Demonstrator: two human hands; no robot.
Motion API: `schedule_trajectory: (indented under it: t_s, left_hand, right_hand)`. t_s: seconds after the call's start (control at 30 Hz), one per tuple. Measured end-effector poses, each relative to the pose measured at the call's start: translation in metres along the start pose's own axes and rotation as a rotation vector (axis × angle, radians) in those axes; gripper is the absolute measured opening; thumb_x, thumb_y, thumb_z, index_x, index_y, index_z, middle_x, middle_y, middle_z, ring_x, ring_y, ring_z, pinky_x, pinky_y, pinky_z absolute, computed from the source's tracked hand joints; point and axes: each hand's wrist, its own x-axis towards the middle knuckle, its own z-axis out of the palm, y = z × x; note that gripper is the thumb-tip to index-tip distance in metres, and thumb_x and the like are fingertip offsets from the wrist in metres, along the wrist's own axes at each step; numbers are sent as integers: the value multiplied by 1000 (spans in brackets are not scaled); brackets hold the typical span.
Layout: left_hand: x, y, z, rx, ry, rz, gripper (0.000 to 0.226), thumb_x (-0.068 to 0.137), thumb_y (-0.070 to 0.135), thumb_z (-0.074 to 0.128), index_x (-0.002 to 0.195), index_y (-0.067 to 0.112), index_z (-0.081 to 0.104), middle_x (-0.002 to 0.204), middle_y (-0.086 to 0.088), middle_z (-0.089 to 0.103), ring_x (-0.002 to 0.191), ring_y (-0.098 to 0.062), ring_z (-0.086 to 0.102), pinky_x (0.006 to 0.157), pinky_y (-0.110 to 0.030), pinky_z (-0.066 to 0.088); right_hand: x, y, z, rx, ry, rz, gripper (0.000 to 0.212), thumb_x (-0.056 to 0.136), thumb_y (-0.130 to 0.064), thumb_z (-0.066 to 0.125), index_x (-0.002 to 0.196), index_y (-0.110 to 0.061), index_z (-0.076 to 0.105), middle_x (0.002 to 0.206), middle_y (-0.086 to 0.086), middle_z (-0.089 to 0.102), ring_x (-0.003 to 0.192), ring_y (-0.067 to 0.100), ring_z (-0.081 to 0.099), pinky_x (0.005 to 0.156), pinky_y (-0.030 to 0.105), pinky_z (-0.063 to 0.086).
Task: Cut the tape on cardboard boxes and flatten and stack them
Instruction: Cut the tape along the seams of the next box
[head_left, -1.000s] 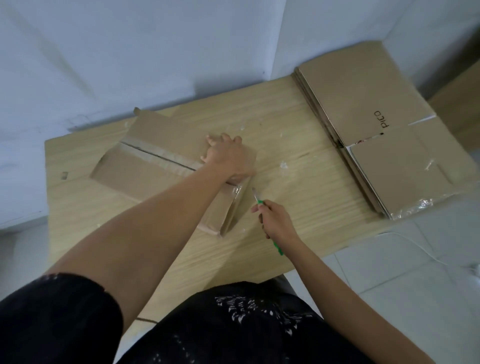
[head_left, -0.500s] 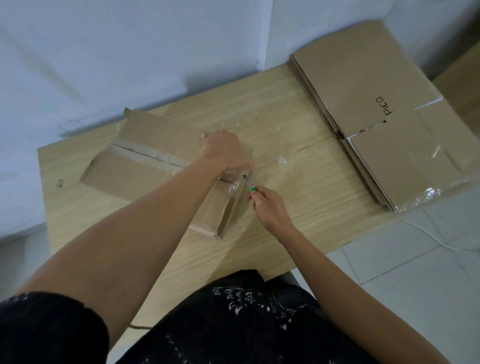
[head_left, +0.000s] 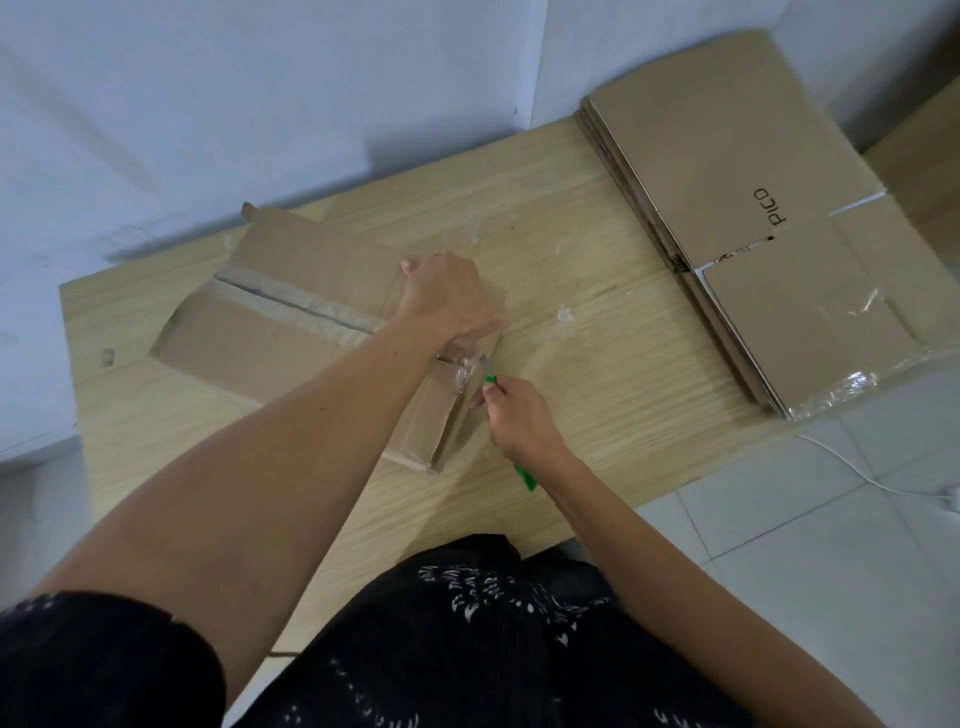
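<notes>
A brown cardboard box (head_left: 291, 322) lies on the wooden table (head_left: 571, 364), a strip of clear tape running along its top seam. My left hand (head_left: 447, 301) presses down on the box's right end, fingers curled over its far edge. My right hand (head_left: 519, 421) grips a green utility knife (head_left: 491, 387); the blade tip touches the taped right end of the box, just below my left hand. A stack of flattened boxes (head_left: 769, 223) marked "PICO" lies at the table's right end.
White walls meet in a corner behind the table. The flattened stack overhangs the table's right front edge, with loose clear tape on it. A white cable (head_left: 857, 467) runs across the tiled floor at the right. Small tape scraps dot the table top.
My right hand has moved the knife up and left, from beside the box to its taped right end. My left hand stays on the box.
</notes>
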Motion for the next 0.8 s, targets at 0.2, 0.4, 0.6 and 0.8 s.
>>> schedule_trajectory:
  t_s: [0.2, 0.4, 0.6, 0.8]
  left_hand:
    - [0, -5, 5, 46, 5, 17, 65, 82, 62, 65, 116, 7, 66, 120, -16, 66, 114, -34, 61, 107, -50, 41]
    - [-12, -12, 0, 8, -33, 48, 66, 87, 56, 58, 131, 7, 60, 132, -18, 59, 127, -39, 53, 110, -50, 39]
    - [-43, -51, 13, -373, 140, 31, 68, 96, 45, 58, 156, 19, 35, 168, -4, 17, 155, -25, 13, 123, -41, 11]
    - [-107, -61, 76, -340, 106, -127, 130, 67, 87, 59, 161, 29, -10, 165, -2, -31, 150, -35, -29, 114, -71, -10]
  right_hand:
    - [-47, 10, 40, -4, -210, 48, 36, 106, -21, 39, 79, -20, 63, 68, -6, 53, 58, 10, 45, 59, 28, 38]
    - [-52, 17, 40, 77, -100, -7, 30, 108, -26, 38, 90, -16, 60, 73, -5, 54, 59, 8, 44, 58, 30, 38]
    - [-17, 45, 6, 36, 206, 110, 34, 102, -21, 48, 134, -10, 52, 117, 10, 63, 97, 26, 63, 78, 35, 50]
    - [11, 41, -11, -180, 174, -98, 86, 93, -13, 62, 161, -16, 8, 157, 13, 22, 139, 32, 37, 109, 35, 33]
